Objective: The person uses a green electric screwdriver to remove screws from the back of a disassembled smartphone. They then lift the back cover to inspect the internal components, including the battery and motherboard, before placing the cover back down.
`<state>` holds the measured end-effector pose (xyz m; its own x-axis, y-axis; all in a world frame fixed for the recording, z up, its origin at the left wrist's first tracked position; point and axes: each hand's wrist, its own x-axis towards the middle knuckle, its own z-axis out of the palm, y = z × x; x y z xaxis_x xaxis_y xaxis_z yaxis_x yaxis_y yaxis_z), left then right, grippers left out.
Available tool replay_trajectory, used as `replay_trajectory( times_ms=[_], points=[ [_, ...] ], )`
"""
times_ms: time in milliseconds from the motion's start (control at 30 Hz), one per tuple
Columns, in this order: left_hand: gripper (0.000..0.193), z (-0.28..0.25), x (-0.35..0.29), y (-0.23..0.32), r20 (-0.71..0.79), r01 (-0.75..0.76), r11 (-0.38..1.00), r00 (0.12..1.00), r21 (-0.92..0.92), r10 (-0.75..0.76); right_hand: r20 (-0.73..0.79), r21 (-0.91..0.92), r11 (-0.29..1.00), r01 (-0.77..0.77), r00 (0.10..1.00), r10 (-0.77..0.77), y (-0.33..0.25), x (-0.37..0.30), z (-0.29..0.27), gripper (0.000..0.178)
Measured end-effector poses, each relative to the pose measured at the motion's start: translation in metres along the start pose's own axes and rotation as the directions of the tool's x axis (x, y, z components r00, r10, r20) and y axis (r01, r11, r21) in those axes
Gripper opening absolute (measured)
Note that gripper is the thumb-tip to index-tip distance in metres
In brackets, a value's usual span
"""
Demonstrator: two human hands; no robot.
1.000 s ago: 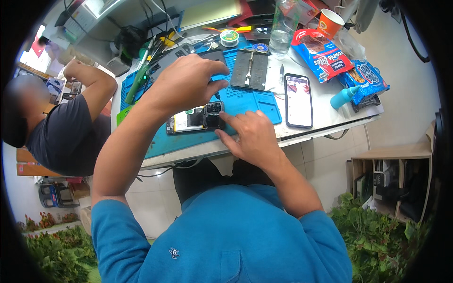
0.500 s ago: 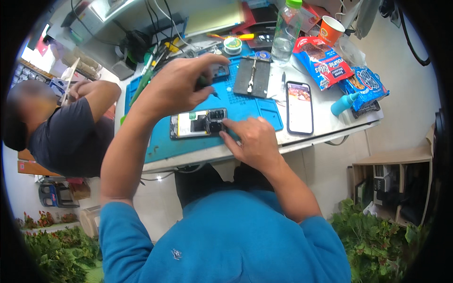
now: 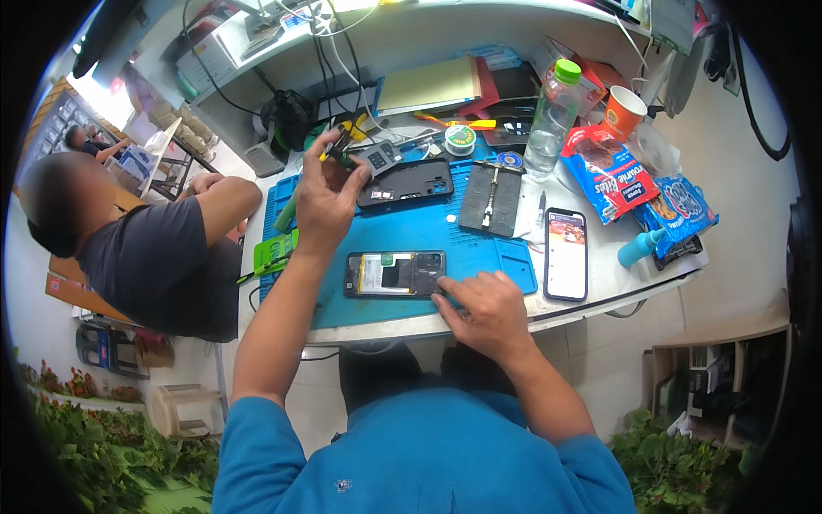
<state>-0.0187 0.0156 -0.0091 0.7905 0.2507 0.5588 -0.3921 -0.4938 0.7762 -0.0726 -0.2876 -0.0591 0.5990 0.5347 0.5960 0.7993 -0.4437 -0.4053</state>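
Observation:
An opened phone [image 3: 396, 274] lies across the blue work mat, its white battery and dark camera end bare. At its right end my right hand [image 3: 490, 310] steadies it, thumb and forefinger on the edge. My left hand [image 3: 321, 206] is raised beyond the phone, fingers curled round something dark and greenish that I cannot make out against the clutter. Close to those fingertips is a grey camera-cover piece [image 3: 379, 158]. It overlaps a black phone back cover [image 3: 409, 187].
Right of the mat lie a lit phone [image 3: 566, 254], a clamp holder [image 3: 491, 199], a water bottle [image 3: 550, 120], snack bags [image 3: 604, 176], a teal squeeze bottle [image 3: 640, 248] and an orange cup [image 3: 623, 111]. A solder spool [image 3: 460, 140] stands behind. A person [image 3: 154, 248] sits at left.
My left hand has drawn away from above the phone toward the tools at the back left. My right hand stays at the phone's right end. The view has shifted, showing more of the shelf.

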Motion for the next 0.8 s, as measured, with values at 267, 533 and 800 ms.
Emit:
replay_trajectory(
  times_ms=[267, 533, 800],
  points=[
    [0.072, 0.008, 0.017, -0.012, 0.045, -0.11, 0.979, 0.994, 0.171, 0.103, -0.009, -0.001, 1.0, 0.01, 1.0, -0.01, 0.0, -0.001, 0.002, 0.019],
    [0.069, 0.006, 0.017, -0.008, -0.013, -0.058, 0.992, 0.998, 0.109, 0.06, -0.039, 0.02, 1.0, 0.005, 0.999, -0.004, -0.001, 0.001, 0.003, 0.016],
    [0.076, 0.026, -0.014, 0.033, 0.233, 0.407, 0.861, 0.908, -0.304, -0.348, -0.308, 0.288, 0.947, -0.14, 0.923, 0.231, 0.004, 0.005, 0.0, 0.026]
  ],
)
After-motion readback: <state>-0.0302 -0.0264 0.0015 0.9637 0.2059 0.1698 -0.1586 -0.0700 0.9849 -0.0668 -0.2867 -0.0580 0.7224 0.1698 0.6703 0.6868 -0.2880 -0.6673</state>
